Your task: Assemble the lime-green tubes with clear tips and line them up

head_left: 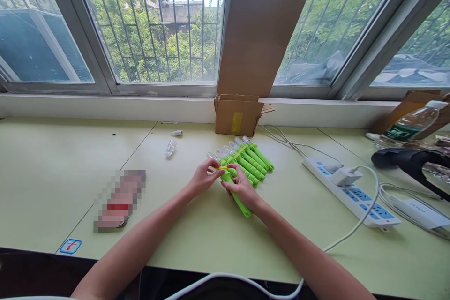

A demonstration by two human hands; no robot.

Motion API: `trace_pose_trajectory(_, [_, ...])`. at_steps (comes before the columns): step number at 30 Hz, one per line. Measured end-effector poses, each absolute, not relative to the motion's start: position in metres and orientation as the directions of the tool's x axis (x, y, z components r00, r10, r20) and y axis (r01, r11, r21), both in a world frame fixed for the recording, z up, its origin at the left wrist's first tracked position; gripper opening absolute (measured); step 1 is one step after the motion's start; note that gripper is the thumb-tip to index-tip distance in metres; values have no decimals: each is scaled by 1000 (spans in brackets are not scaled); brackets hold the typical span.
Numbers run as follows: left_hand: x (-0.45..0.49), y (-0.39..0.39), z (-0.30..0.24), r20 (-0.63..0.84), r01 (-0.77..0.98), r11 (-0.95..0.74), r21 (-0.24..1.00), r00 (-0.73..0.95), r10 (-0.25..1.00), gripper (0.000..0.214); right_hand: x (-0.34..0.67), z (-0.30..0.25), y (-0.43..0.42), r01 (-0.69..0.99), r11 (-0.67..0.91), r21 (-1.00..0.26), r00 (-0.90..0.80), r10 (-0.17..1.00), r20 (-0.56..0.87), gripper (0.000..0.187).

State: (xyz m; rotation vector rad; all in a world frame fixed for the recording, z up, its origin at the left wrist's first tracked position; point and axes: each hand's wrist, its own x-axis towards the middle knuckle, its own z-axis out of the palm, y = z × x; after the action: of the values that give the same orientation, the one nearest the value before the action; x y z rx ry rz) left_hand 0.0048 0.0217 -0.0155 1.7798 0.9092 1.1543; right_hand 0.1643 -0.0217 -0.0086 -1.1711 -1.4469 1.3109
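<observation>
In the head view a bright green tube-shaped handle (pixel 241 204) points down toward me at a slant. My right hand (pixel 242 190) is wrapped round its upper part. At the handle's upper end my left hand (pixel 206 178) pinches a small yellow piece (pixel 223 168); the fingers partly cover it, so I cannot tell whether it is fixed to the handle. Just beyond my hands, several similar green handles with transparent tips (pixel 251 161) lie side by side in a slanting row. Left of them, a transparent cap (pixel 171 148) and a small white nozzle-like piece (pixel 177 133) rest on the table.
A cardboard box (pixel 237 115) stands at the windowsill with its flap raised. On the right are a white power strip (pixel 351 192) with cables, a plastic bottle (pixel 411 124) and a black curved object (pixel 404 159). A blurred-out flat object (pixel 121 201) lies left on the pale table (pixel 52 164).
</observation>
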Motion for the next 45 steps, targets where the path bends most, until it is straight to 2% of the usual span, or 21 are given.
trace_pose_trajectory(5, [6, 22, -17, 337, 145, -394, 908, 306, 890, 32, 164, -9, -23, 111, 42, -993, -221, 975, 16, 50])
trace_pose_trajectory(11, [5, 21, -16, 350, 105, -389, 915, 274, 896, 31, 164, -10, -24, 139, 70, -988, -230, 972, 36, 54])
trace_pose_trajectory(20, [12, 17, -20, 312, -2, -334, 943, 360, 879, 32, 166, -10, -20, 133, 92, -987, -244, 968, 57, 65])
trace_pose_trajectory(27, [8, 21, -20, 328, 11, -340, 940, 242, 913, 31, 165, -13, -22, 233, 185, -955, -264, 957, 121, 70])
trace_pose_trajectory(36, [-1, 23, -10, 299, 8, -324, 946, 363, 882, 32, 165, -16, -26, 314, 328, -891, -335, 916, 219, 65])
trace_pose_trajectory(45, [-2, 22, -10, 211, -42, -211, 977, 377, 902, 34, 164, -18, -25, 346, 273, -898, -347, 926, 148, 53])
